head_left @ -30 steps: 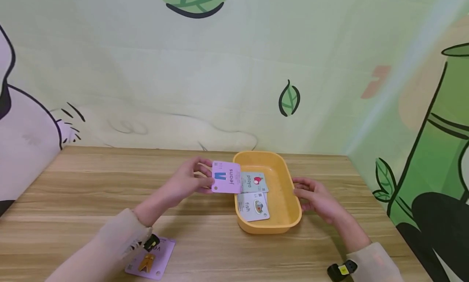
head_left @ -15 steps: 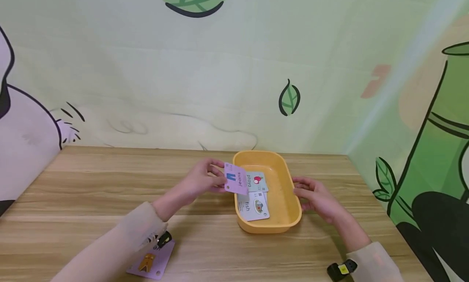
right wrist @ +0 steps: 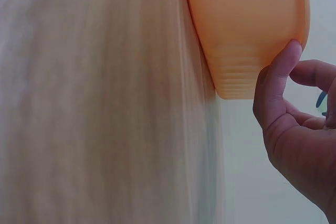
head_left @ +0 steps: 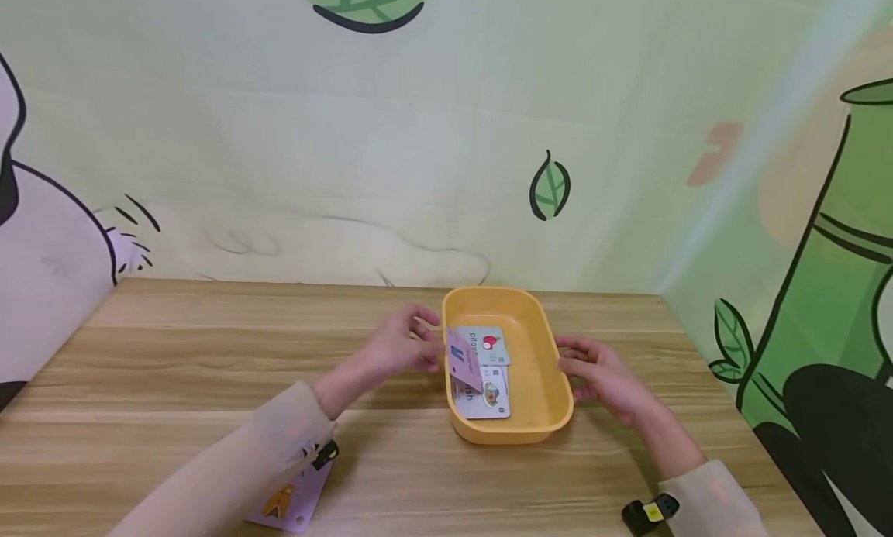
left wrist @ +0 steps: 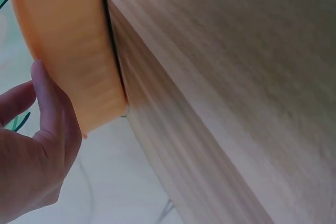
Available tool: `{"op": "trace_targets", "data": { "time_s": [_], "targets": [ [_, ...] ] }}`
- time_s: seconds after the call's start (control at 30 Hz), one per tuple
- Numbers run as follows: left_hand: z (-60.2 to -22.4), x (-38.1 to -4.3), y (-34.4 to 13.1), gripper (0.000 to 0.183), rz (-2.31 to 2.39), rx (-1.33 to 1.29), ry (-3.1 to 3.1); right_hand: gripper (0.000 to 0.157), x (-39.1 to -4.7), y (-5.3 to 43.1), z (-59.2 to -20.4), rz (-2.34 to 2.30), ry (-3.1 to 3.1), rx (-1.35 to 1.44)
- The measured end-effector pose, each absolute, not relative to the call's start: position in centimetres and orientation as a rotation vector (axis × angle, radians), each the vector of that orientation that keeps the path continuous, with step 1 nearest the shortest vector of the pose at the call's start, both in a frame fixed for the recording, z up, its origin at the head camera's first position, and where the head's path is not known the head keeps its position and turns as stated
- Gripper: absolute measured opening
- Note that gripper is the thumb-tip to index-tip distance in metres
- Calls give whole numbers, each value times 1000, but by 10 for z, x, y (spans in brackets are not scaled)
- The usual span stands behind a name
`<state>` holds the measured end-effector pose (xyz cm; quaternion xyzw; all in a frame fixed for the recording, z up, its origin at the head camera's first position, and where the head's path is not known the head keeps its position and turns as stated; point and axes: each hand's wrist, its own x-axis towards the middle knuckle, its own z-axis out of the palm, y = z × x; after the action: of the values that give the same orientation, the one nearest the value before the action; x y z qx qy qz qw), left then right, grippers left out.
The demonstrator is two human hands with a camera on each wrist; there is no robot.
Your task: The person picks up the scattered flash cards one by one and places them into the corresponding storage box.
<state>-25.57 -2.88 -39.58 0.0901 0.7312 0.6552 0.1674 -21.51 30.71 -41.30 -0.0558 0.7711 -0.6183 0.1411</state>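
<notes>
A yellow plastic tray (head_left: 533, 366) stands on the table. Inside, on its left side, lie a pitaya card (head_left: 494, 347) and a fish card (head_left: 488, 405). The purple jeans card (head_left: 462, 359) leans at a tilt by the left wall, partly over both. My left hand (head_left: 408, 339) is at the left rim with fingers loosely bent and no card between them; the left wrist view shows a fingertip (left wrist: 38, 69) close to the rim. My right hand (head_left: 603, 378) touches the tray's right side with its fingertips, and the right wrist view shows the thumb (right wrist: 289, 59) against the rim.
Another purple card (head_left: 293, 502), with a brown garment picture, lies on the wooden table (head_left: 391, 475) at the front left, partly hidden by the left sleeve (head_left: 244, 452). A printed wall cloth (head_left: 418, 149) rises behind the table's far edge.
My left hand has moved right to the tray and let go of the jeans card, which has dropped inside the rim and tilted. The right hand and the tray have stayed put.
</notes>
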Motion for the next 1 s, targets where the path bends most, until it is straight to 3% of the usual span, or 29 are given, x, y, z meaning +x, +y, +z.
{"op": "trace_targets", "data": {
  "time_s": [0.63, 1.0],
  "targets": [
    [-402, -256, -8, 22, 1526, 394, 2494, 58, -215, 306, -414, -1798, 2208, -162],
    [-396, -252, -26, 18, 1491, 516, 2595, 58, -215, 306, -411, -1783, 2222, -160]
  ]
}}
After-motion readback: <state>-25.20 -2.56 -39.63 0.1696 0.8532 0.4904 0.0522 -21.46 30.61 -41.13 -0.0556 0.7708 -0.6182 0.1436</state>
